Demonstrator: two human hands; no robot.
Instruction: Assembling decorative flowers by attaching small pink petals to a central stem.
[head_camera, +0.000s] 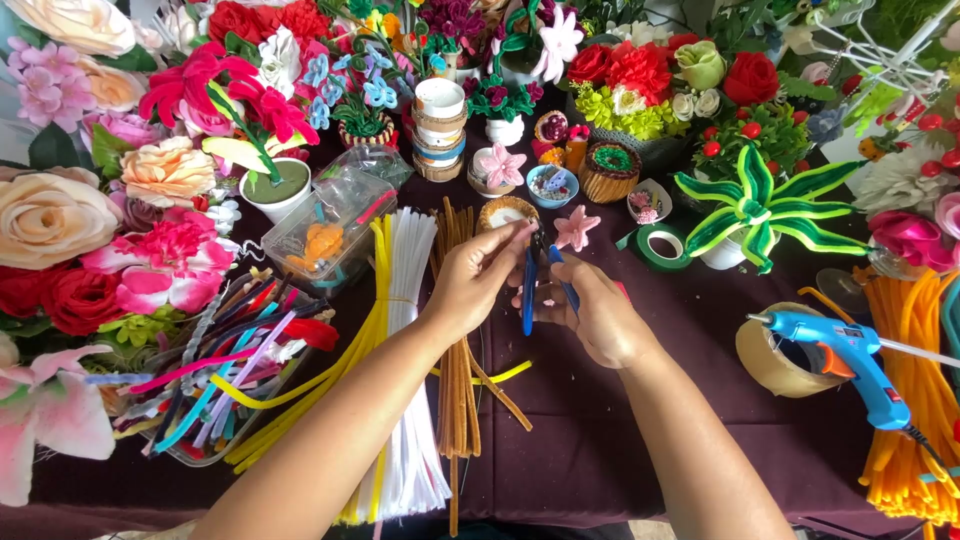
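Pliers (530, 290) with blue handles sit at the centre of the bench (600, 440), gripped by the right hand (590, 315), whose fingers are closed round the two handles. Their long axis runs nearly straight away from the person, jaws pointing toward the flower pots. Left of the tool, the left hand (478, 280) has its thumb and fingertips pinched together on something small right at the tool's nose; what it is cannot be made out. Both hands touch or nearly touch there, the left being nearer the tip. Further left lie white pipe cleaners (410, 400) and brown pipe cleaners (458, 350). To the right, a small pink flower (577, 228), green tape (662, 246) and a blue glue gun (840, 360).
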